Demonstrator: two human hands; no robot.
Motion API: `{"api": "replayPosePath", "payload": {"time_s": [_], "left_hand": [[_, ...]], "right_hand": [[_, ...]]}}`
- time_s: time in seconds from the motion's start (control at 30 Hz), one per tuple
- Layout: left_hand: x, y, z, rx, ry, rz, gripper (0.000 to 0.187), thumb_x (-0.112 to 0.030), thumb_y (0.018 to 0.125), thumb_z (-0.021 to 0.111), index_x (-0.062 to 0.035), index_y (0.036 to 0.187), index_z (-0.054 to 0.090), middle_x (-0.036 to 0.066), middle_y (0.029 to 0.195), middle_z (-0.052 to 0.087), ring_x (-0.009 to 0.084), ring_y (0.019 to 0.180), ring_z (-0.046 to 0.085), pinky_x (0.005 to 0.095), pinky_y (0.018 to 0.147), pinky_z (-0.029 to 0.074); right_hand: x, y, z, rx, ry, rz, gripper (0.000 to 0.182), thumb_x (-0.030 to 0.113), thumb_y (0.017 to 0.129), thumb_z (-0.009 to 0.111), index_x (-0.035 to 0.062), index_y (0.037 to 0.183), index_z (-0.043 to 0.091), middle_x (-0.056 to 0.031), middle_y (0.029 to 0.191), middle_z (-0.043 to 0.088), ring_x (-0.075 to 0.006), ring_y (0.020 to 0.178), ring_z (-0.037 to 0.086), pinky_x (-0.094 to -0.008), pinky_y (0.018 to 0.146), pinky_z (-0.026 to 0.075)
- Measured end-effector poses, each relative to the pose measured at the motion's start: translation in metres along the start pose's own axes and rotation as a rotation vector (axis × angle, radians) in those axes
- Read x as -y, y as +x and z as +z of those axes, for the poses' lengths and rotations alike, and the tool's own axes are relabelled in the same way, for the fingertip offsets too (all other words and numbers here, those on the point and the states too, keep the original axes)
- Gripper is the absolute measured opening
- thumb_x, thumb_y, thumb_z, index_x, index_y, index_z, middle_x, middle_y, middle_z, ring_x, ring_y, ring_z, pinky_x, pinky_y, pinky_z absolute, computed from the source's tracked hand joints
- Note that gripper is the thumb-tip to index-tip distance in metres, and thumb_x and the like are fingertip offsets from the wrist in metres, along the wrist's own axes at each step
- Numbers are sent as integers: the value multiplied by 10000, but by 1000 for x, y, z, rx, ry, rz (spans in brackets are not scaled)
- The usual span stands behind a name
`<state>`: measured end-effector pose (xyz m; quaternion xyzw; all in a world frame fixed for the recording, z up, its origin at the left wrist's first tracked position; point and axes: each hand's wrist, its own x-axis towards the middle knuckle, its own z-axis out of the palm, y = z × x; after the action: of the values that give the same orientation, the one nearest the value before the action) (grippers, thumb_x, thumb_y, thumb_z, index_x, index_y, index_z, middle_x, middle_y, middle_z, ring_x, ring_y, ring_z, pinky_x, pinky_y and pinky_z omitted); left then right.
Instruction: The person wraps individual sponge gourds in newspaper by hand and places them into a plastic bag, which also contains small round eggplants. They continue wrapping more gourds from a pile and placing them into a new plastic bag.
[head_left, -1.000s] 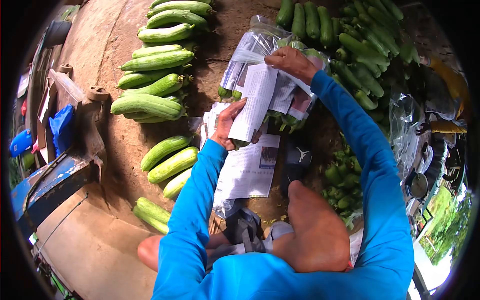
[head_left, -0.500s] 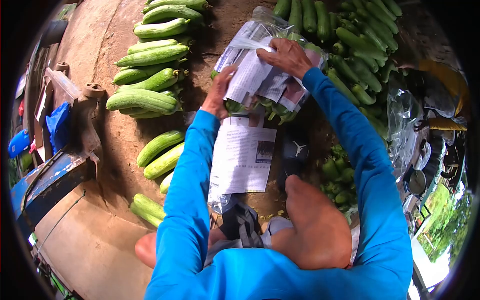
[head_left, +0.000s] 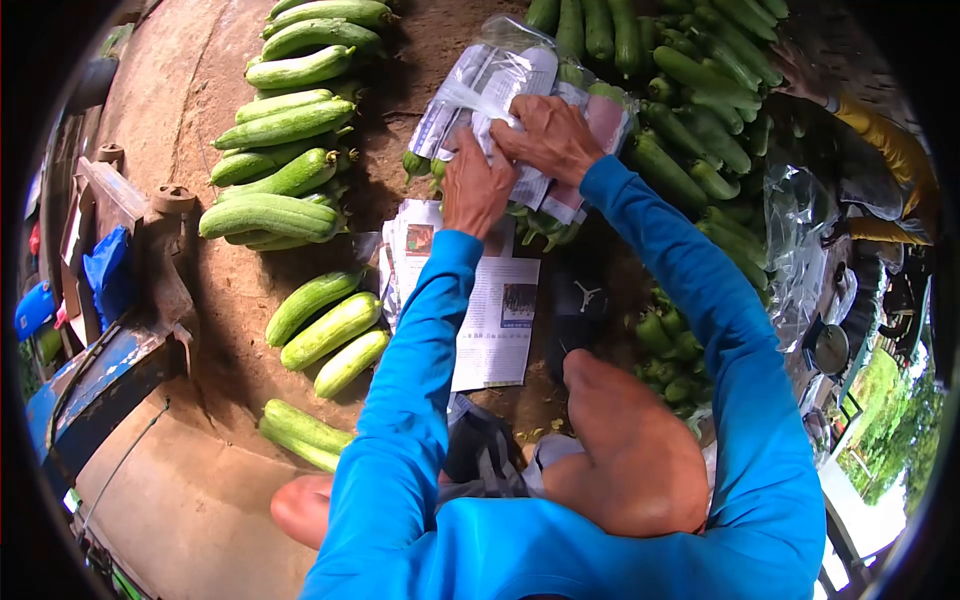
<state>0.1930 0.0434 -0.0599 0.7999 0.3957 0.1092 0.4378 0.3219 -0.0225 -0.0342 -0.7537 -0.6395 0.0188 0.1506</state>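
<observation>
A plastic-wrapped bundle (head_left: 530, 80) of newspaper and green gourds lies beyond my knees, with gourd ends showing at its near edge. My left hand (head_left: 478, 185) is on the bundle's near left part, fingers closed at the gathered clear plastic. Close beside it, my right hand (head_left: 550, 138) also has its fingers closed on the plastic, near the middle of the bundle. The fingertips of both hands nearly meet. Loose newspaper sheets (head_left: 497, 325) lie on the ground just below the bundle.
Stacked gourds (head_left: 290, 120) line the left, with separate ones (head_left: 330, 330) nearer me. A large gourd pile (head_left: 700, 110) is at upper right, smaller green vegetables (head_left: 672, 350) below it. Clear plastic (head_left: 800, 240) and another person's yellow sleeve (head_left: 885, 145) are at right. A rusty metal frame (head_left: 165, 260) stands left.
My left hand has moved from the bundle's left edge inward to the plastic near my right hand. My right hand has shifted slightly left and down. Another person's arm now reaches in at upper right.
</observation>
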Motion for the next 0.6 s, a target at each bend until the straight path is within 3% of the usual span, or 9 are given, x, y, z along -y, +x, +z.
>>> {"api": "replayPosePath", "payload": {"time_s": [0.07,0.17,0.23,0.27,0.33,0.4,0.43,0.53,0.6], "left_hand": [[9,-6,-4,-24,-144,132,373,-305,934,493,39,1076,461,359,907,605,529,869,575,574,759,433],[-3,-14,-36,104,-20,38,377,-310,919,534,33,1071,505,338,888,618,502,853,599,555,742,455],[-22,-20,-59,141,286,-22,416,-334,900,571,32,1094,542,311,852,632,479,818,622,533,730,475],[-15,-24,-55,-93,164,64,427,-367,887,581,10,1089,570,275,892,642,436,836,630,492,764,485],[-8,-18,-52,-300,271,336,449,-380,881,586,-28,1159,563,228,1042,611,384,966,586,467,850,452],[-10,-17,-37,-252,366,492,476,-417,925,531,-63,1244,529,180,1176,545,346,1073,519,433,926,399],[11,-13,-17,-116,389,472,561,-448,943,485,-66,1351,446,180,1265,499,361,1159,470,458,963,367],[23,-7,-9,-135,444,510,625,-481,946,460,-77,1415,380,187,1308,477,363,1215,430,475,998,344],[27,-8,-19,-41,419,492,642,-475,942,472,-90,1440,346,182,1359,446,357,1268,385,500,1023,320]], "right_hand": [[-8,0,-2,-19,21,-23,194,299,778,632,107,801,610,-151,685,582,-347,705,625,-476,609,498],[-6,1,-3,31,81,107,245,334,788,644,94,827,611,-148,714,609,-355,715,626,-475,612,496],[-8,-4,-4,53,135,224,301,360,799,653,72,871,605,-149,753,635,-361,733,632,-466,650,501],[-8,-8,-3,58,139,229,301,360,799,653,72,871,605,-149,753,635,-361,733,632,-466,650,501],[-8,-11,-1,39,204,377,352,388,804,654,54,898,597,-156,794,654,-384,746,634,-470,695,500],[-7,-17,2,8,248,389,353,392,807,645,56,906,595,-159,795,654,-385,764,636,-474,707,499],[-8,-22,4,-26,288,416,354,395,811,636,59,913,593,-162,796,654,-387,782,637,-478,718,497],[-1,-42,-5,25,245,543,344,387,815,623,61,923,594,-165,833,660,-384,799,639,-474,720,497],[1,-62,-14,-10,263,520,333,365,823,611,53,937,589,-157,857,658,-370,799,641,-450,719,499]]}}
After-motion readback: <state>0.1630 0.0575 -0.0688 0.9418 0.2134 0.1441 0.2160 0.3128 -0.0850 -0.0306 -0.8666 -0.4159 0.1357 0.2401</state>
